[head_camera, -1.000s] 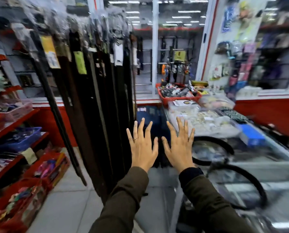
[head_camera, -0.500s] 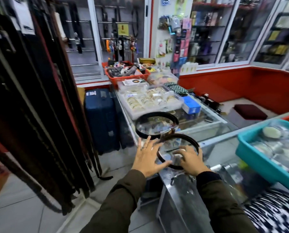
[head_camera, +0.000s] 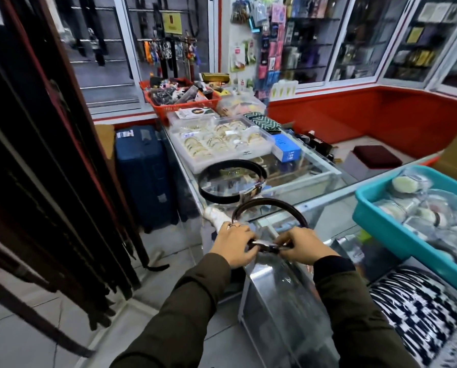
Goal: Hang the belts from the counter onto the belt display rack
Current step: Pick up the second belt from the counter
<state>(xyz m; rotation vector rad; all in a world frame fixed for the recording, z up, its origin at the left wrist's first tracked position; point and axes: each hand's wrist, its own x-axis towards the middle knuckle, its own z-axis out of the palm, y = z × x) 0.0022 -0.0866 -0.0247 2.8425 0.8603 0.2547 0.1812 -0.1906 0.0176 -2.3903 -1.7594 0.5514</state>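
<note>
While I am watching, left hand (head_camera: 234,241) and right hand (head_camera: 303,245) each pinching the near coiled belt (head_camera: 271,208) over the glass worktop (head_camera: 325,205), second belt (head_camera: 231,181) lying behind, belt rack (head_camera: 49,181) hanging left, teal tray (head_camera: 386,224) sitting right.

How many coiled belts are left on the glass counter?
2: a black coiled belt lying beside the bracelet tray, and a dark brown one nearer, gripped by both hands.

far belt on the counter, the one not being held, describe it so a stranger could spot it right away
Start at the glass counter running away from the person. Just before the clear tray of gold bangles lies the far belt, a dark strap coiled into a flat loop. Unlike the near belt, gripped at its buckle end by the left hand and right hand, nobody touches it.
</note>
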